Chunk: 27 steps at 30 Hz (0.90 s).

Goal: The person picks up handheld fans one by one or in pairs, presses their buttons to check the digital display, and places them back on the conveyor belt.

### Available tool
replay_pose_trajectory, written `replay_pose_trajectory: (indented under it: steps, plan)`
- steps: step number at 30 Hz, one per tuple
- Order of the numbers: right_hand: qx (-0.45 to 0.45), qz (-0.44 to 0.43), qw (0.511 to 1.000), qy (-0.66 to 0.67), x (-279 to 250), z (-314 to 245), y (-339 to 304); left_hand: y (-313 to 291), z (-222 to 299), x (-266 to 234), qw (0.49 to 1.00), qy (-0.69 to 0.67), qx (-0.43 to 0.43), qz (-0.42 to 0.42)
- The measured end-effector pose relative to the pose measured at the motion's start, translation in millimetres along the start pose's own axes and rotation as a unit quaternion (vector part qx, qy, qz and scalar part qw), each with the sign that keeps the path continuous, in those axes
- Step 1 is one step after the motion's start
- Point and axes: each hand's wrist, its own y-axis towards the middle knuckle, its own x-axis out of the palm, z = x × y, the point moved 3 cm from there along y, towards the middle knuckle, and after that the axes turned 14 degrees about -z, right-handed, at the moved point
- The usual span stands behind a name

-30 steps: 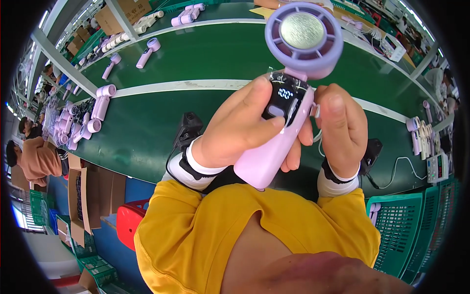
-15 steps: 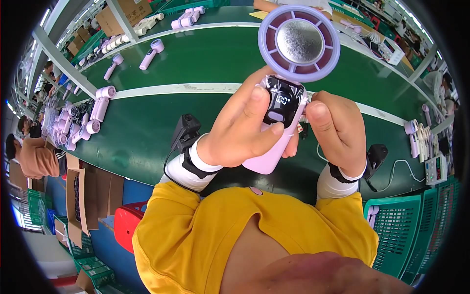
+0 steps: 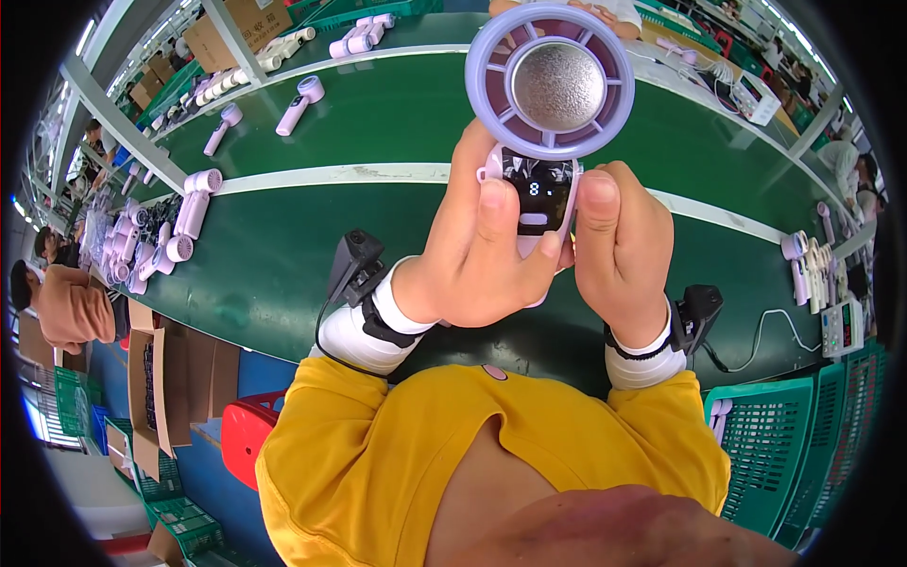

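A pale purple handheld fan (image 3: 559,87) stands upright before me, its round ringed head with a silver centre facing me. My left hand (image 3: 477,250) is wrapped round the handle, its thumb beside the lit black display (image 3: 540,194). Below the display sits a small purple button. My right hand (image 3: 624,255) is closed at the right edge of the fan, thumb pressed near the side of the display and fingers curled behind. Most of the handle is hidden by my hands.
Two similar fans lie on the green belt (image 3: 378,113) beyond the white rail. A heap of fans (image 3: 132,241) is at the left. More fans and a meter (image 3: 841,326) stand at the right, above a green crate (image 3: 761,444). Another person's hands show at the far side.
The fan has moved slightly left and up and stands straighter. Its display shows a different reading. My right hand has shifted left against the fan. The fans on the belt have slid slightly right.
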Motion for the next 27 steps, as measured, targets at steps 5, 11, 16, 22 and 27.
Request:
replay_pose_trajectory:
  steps: [5,11,16,22,27]
  plan:
    - [-0.012,-0.004,0.999,0.035,-1,-1,3,2,3,2,0.990,0.134,0.039,-0.012]
    - [-0.086,0.024,0.995,-0.044,-4,-6,3,-8,-2,7,0.977,-0.192,-0.057,0.071]
    - [-0.037,0.117,0.992,-0.010,-32,6,-6,-15,29,-26,0.901,-0.382,-0.065,0.196]
    - [0.015,0.160,0.985,0.059,-42,4,-9,-46,85,-17,0.922,-0.160,0.227,0.271]
    - [0.032,0.152,0.985,0.069,-35,13,-5,-39,86,11,0.915,0.119,0.209,0.325]
